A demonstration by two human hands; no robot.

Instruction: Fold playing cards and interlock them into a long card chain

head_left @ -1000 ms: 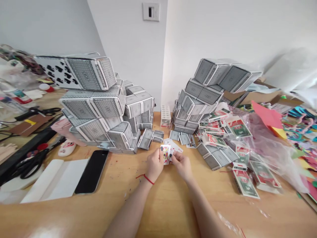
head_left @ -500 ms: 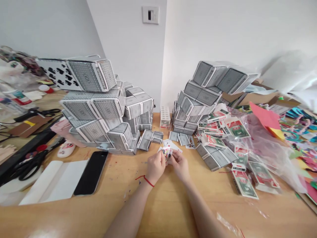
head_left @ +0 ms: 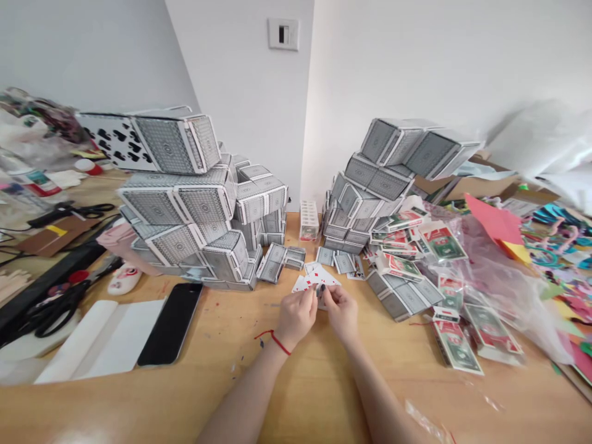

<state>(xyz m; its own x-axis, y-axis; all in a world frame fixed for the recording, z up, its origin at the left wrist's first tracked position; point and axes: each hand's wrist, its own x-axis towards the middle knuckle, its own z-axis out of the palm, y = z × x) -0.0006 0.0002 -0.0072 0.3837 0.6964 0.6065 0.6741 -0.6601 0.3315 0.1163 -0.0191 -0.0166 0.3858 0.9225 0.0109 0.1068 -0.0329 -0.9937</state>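
My left hand (head_left: 297, 314), with a red cord at the wrist, is closed in a pinch at the middle of the table. Close beside it, my right hand (head_left: 340, 308) pinches too, and both grip a playing card whose edge shows only slightly between the fingertips. Just beyond the fingers lie several loose playing cards (head_left: 326, 275), face up with red diamonds. Farther back sit small stacks of grey-backed cards (head_left: 272, 262). A stepped stack of boxes folded from grey cards (head_left: 194, 206) rises on the left, and a matching stack (head_left: 382, 176) stands on the right.
A black phone (head_left: 171, 324), an open white notebook (head_left: 104, 333) and black scissors (head_left: 60, 302) lie at left. Red and green card packs (head_left: 457, 345), plastic wrap (head_left: 509, 283) and coloured paper (head_left: 494, 219) crowd the right. A clear case (head_left: 308, 221) stands near the wall.
My hands have shifted slightly right and toward me. The card's coloured face showed between my fingers before; now it is mostly hidden and the loose diamond cards behind show more.
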